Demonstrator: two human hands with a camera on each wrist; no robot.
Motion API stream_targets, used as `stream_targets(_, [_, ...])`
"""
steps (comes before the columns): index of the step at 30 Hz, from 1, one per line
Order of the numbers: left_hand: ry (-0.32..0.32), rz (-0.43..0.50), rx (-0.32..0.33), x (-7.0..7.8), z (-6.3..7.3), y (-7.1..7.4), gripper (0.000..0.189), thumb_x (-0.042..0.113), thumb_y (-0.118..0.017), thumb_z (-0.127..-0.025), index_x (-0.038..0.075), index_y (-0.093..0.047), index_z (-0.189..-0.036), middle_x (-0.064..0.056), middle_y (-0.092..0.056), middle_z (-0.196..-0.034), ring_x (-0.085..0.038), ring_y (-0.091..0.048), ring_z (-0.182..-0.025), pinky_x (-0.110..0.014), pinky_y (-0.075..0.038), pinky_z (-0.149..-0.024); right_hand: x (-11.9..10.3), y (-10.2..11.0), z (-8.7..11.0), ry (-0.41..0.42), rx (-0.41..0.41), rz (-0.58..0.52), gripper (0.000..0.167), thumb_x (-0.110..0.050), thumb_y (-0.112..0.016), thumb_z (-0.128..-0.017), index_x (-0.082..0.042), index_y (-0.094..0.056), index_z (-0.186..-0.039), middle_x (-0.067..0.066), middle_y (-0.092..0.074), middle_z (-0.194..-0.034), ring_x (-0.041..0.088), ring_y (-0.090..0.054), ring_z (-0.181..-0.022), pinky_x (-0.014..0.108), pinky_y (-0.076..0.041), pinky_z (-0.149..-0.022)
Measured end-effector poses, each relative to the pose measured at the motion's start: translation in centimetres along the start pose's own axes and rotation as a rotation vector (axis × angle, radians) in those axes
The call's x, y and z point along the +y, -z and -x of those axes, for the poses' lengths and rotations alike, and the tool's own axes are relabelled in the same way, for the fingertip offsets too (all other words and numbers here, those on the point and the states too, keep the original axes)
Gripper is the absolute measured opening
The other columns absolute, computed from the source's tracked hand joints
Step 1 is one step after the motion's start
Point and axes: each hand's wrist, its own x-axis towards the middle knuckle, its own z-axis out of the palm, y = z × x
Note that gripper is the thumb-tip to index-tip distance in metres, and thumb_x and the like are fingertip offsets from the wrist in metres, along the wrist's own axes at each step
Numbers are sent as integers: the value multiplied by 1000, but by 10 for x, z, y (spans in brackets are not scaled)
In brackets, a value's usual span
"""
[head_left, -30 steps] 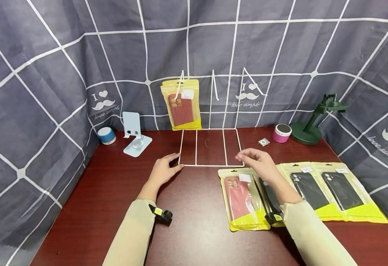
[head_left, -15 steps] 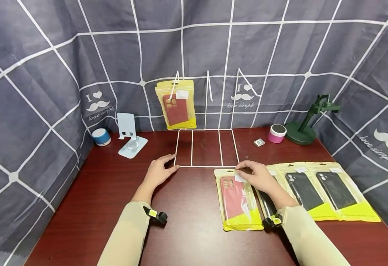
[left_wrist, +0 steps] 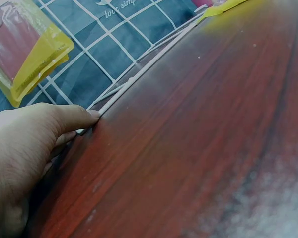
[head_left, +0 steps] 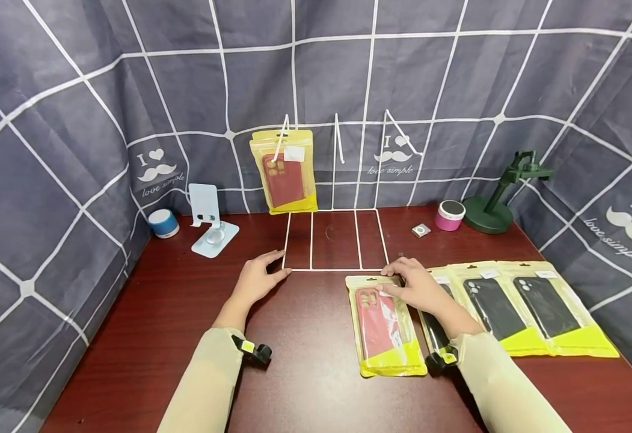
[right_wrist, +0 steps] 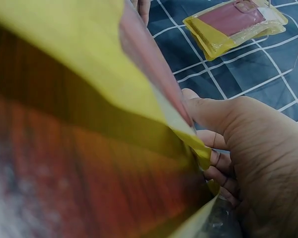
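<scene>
The right hand pinches the top right part of a flat, see-through plastic bag with a yellow bottom and a red phone case inside. Its thumb is on top and its other fingers are tucked under the edge. That side of the bag is lifted a bit off the shiny red-brown wooden surface. The bag is just in front of a white wire rack, near its right front corner.

The left hand touches the rack's left front corner. Its thumb and fingers are mostly straight and spread apart.

Another yellow and clear bag with a red phone case hangs on the rack's left hook. I cannot tell if more bags hide behind it.

Two clear and yellow bags with black phone cases lie side by side on the right. A third black phone case in a bag is partly hidden under the right arm.

At the back left are a small blue and white round tub and a light blue phone stand. At the back right are a pink round tub with a black top and a dark green stand.
</scene>
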Motion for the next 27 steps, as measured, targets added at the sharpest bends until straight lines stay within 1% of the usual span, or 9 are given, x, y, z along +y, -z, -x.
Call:
stream_targets(9, [-12, -15, 8, 1, -1, 1, 57, 39, -74, -91, 16, -61, -141, -8, -57, -144, -30, -50, -136, -49, -39, -112, 1, 0, -1, -19, -21, -5, 21, -29, -82, -84, -16, -70, -96, -2, -59, -92, 24, -50, -94, 41, -42, -82])
stream_targets(13, [-11, -13, 10, 1, 0, 0, 57, 38, -74, -91, 16, -61, -141, -9, -58, -144, -30, -50, -136, -49, -39, -112, 2, -1, -1, -17, -24, 21, 18, -29, -81, -85, -18, -69, -93, -4, -58, -90, 22, -48, -92, 39, -42, -79])
stream_targets(19, [-4, -1, 5, 0, 0, 0, 57, 39, -75, -90, 16, -62, -141, -8, -58, -144, -29, -50, -136, -48, -39, -112, 3, -3, -1, -1, -38, 52, 20, -34, -79, -88, -20, -64, -89, -8, -58, -86, 18, -48, -88, 37, -42, -75])
stream_targets(22, [2, 1, 3, 0, 0, -1, 57, 40, -75, -90, 16, -62, -141, -7, -58, -144, -29, -50, -136, -48, -39, -112, 4, -4, 0, 10, -53, 54, 18, -30, -76, -91, -19, -62, -91, -8, -55, -84, 18, -47, -86, 36, -41, -72])
stream_targets(27, [-2, -7, 4, 0, 0, 0, 57, 40, -74, -91, 16, -61, -141, -7, -57, -144, -29, -49, -136, -48, -39, -112, 4, -3, 2, 14, -57, 30, 11, -19, -71, -94, -18, -61, -94, -8, -53, -82, 17, -46, -85, 35, -38, -70])
